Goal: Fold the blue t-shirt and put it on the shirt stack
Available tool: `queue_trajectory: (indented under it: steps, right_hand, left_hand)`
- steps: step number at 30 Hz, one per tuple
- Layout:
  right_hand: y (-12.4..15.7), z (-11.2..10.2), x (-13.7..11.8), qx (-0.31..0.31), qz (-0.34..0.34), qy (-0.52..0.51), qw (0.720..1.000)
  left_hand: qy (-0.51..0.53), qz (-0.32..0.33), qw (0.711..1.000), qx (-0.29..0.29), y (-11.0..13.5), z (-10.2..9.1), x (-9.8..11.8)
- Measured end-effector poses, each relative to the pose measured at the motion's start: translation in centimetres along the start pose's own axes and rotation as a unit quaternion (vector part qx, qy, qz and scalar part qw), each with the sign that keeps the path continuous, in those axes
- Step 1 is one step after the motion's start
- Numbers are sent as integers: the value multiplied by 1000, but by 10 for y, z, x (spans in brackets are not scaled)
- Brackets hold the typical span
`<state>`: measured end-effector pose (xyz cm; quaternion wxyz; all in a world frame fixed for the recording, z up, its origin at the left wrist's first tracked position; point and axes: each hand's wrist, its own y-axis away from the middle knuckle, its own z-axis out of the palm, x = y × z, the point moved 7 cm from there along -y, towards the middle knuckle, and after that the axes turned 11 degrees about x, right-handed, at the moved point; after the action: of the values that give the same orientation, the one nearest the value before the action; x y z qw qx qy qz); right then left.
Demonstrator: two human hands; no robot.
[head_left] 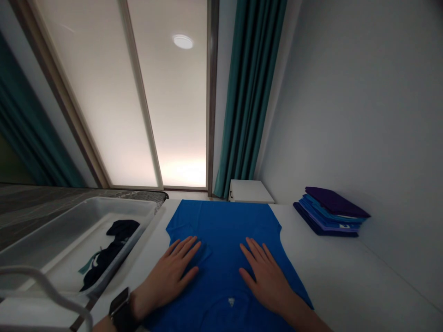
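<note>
A blue T-shirt (228, 221) lies spread out on the white table (332, 276), with a small pale logo close to me. My left hand (173, 267) rests flat on its left side, fingers stretched, and a dark watch (121, 309) is on that wrist. On the right part of the cloth lies my right hand (265, 274), palm down with the fingers apart. Neither hand grips anything. A few creases run through the fabric beside the left fingers. The edge of the shirt nearest me is cut off by the frame.
To the right, a stack of folded clothes (328, 214) sits near the wall. A clear plastic bin (100, 203) on the left holds dark clothing (112, 253). A grey cable (48, 283) curves across the lower left. Beyond the table stands a white cabinet (251, 191).
</note>
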<state>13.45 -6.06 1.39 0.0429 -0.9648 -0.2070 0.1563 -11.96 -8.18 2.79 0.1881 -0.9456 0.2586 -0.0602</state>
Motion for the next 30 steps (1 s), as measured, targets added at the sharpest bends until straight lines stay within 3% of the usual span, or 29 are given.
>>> queue_trajectory:
  steps: [5,8,12,17,23,30]
  right_hand:
    - [-57,0,39,11,11,42,999]
    - [-84,6,59,9,-1,67,998]
    - [-107,8,71,17,-22,75,997]
    - [-124,6,98,21,22,95,995]
    - [-123,19,132,-7,78,100,992]
    - [-119,28,138,6,80,106,991]
  left_hand:
    - [-16,-87,996,25,-40,14,-62]
    - [-27,-120,992,20,-58,27,-86]
    - [-15,-120,993,-14,-77,41,-92]
    - [-10,-155,987,-41,-92,49,-109]
    - [4,-209,975,-72,-83,64,-138]
    - [-13,-216,974,-73,-76,73,-136]
